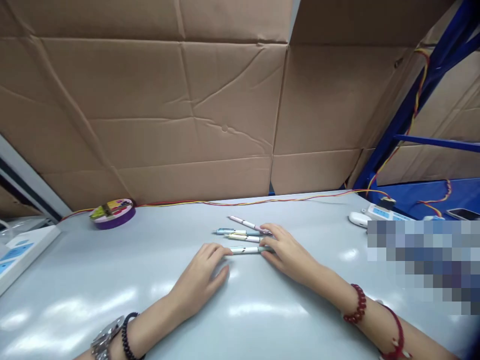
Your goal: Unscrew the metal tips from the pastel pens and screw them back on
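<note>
Green pen [245, 250] lies crosswise on the desk [262, 330], nearest of 4. Just beyond it: yellow pen [242, 239], then blue pen [225, 231]; pink pen [243, 222] farthest beyond, slanting. All 4 look light, stiff and smooth; probably inclined to roll, not very fragile. Best hold, I judge: finger and thumb on the green pen's bare mid-barrel.

Left hand [200, 275]: palm down, fingertips at the green pen's left end, thumb well apart from the fingers on the near side. Right hand [291, 256]: arched over the green pen's right end, fingers spread toward the other right ends, thumb on the near side; cannot tell if it pinches. Hands apart, mid-barrel showing between.
</note>
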The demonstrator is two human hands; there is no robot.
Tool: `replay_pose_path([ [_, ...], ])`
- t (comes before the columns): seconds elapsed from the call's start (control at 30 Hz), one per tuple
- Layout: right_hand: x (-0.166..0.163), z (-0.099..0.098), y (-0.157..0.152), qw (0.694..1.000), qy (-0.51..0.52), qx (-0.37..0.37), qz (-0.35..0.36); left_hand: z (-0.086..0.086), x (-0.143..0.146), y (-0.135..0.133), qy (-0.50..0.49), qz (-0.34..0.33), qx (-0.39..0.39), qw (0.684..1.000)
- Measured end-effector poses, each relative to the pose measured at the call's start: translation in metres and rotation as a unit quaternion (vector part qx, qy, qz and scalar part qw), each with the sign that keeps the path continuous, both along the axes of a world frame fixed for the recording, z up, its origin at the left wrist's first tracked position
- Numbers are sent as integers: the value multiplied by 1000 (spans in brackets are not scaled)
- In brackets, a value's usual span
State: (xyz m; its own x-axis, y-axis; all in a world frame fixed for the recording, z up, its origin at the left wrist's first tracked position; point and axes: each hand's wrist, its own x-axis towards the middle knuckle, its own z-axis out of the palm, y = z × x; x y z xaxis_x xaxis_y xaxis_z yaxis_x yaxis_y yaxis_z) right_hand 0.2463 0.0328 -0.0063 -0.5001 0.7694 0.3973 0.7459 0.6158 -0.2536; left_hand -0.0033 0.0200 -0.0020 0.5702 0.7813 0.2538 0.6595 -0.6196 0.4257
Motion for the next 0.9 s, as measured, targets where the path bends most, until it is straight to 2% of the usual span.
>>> replay_pose_path([
  [0.17, -20, -1, -19, 996, -4, 21, 90, 0, 7, -18, 23, -42, 41, 998],
  [0.23, -28, -1, -28, 995, -4, 43, 93, -2, 9, -24, 26, -66, 26, 997],
  [0.33, -31, 2, -35, 997, 16, 37, 72, -4, 11, -31, 7, -80, -26, 996],
  [0.5, -21, 8, -28, 995, 58, -82, 17, -2, 11, -31, -61, -49, -107, 991],
  [0.6, -18, 9, -26, 989, 82, -107, 56, 4, 11, -28, -86, -64, -157, 982],
  [0.67, -17, 10, -28, 985, 105, -93, 104, 7, 11, -29, -102, -86, -207, 969],
  [0.73, -17, 14, -32, 982, 120, -49, 134, 11, 11, -30, -133, -104, -303, 938],
  [0.83, -16, 21, -36, 980, 112, 50, 158, 14, 13, -31, -202, -118, -482, 844],
  [0.9, -14, 27, -37, 974, 96, 102, 177, 15, 14, -30, -241, -130, -547, 791],
])
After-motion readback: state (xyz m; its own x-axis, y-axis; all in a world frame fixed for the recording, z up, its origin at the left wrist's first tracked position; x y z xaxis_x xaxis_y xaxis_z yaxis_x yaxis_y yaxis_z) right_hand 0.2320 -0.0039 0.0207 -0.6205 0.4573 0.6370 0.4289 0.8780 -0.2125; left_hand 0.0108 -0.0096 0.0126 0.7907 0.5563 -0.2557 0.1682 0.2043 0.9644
